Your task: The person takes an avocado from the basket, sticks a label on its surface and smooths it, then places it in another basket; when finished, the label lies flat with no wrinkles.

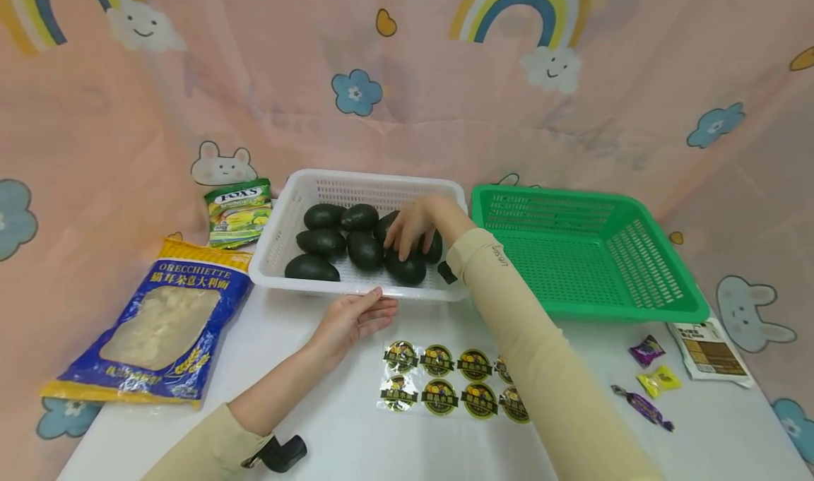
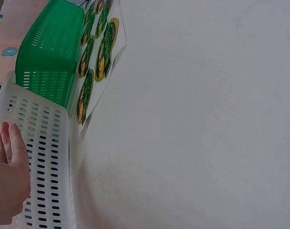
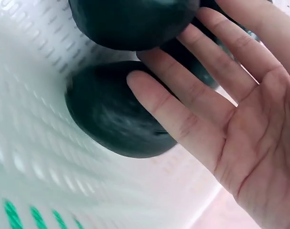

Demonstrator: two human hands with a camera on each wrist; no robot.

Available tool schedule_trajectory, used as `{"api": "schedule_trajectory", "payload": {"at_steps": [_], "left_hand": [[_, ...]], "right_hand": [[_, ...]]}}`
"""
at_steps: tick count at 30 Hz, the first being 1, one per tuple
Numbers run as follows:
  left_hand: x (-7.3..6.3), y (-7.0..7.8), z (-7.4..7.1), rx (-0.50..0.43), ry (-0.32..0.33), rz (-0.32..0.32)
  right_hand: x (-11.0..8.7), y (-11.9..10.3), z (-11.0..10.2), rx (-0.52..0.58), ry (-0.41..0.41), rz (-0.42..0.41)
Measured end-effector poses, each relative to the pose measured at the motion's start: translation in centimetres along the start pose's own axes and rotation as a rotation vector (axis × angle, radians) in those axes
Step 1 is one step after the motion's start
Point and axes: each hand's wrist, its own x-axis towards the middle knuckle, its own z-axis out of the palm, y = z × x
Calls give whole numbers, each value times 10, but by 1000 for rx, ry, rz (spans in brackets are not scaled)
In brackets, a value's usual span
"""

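Observation:
Several dark green avocados (image 1: 321, 243) lie in a white plastic basket (image 1: 305, 284) in the head view. My right hand (image 1: 420, 221) reaches down into the basket's right half, over the avocado (image 1: 405, 268) nearest the front. In the right wrist view its fingers (image 3: 183, 119) are extended, the fingertips overlapping an avocado (image 3: 118, 112), with another avocado (image 3: 135, 21) beside them. At the front of the basket is my left hand (image 1: 356, 318), its fingers straight and the thumb by the rim. The left wrist view shows that hand against the slotted side wall (image 2: 42, 157).
To the right stands a green basket (image 1: 604, 304). A sheet of round stickers (image 1: 439, 378) lies in front. At left are an orecchiette bag (image 1: 159, 325) and a Fox's candy bag (image 1: 238, 212). Wrapped candies (image 1: 659, 381) and a brown-and-white packet (image 1: 714, 354) lie at right.

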Motion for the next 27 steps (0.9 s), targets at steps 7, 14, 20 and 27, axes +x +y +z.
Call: {"api": "schedule_trajectory", "payload": {"at_steps": [7,14,20,27], "left_hand": [[0,-1,-1,27,-16,11],[0,-1,-2,35,-7,9],[1,-2,-2,38,10,-1],[2,-1,-1,54,32,-10]], "right_hand": [[12,8,10,128,-90,54],[21,16,13,142,-134,30],[24,26,13,237,-140,-85],[20,31,12,309,-135,-64]]}}
